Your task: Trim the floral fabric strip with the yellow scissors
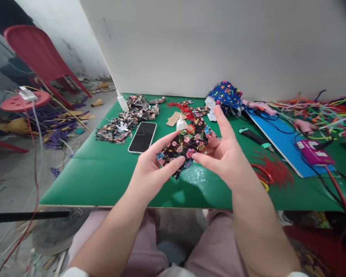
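Note:
Between my two hands, above the green tabletop (103, 173), is a piece of black floral fabric (187, 142) with red, pink and blue flowers. My left hand (158, 161) pinches its left side, thumb in front and fingers behind. On the right side, my right hand (222, 154) grips it with thumb and curled fingers while the index finger points up. Just behind the fabric stands a small white glue bottle (180, 124), partly covered. A phone (143, 137) lies flat to the left of it. Whatever is behind the cloth is hidden.
Floral fabric scraps (138, 109) pile up at the back left. At right lie a utility knife (255, 138), red threads (273, 165), a blue board (279, 138), a purple box with cables (314, 152) and colourful pipe cleaners (331, 115). A white panel (219, 46) rises behind.

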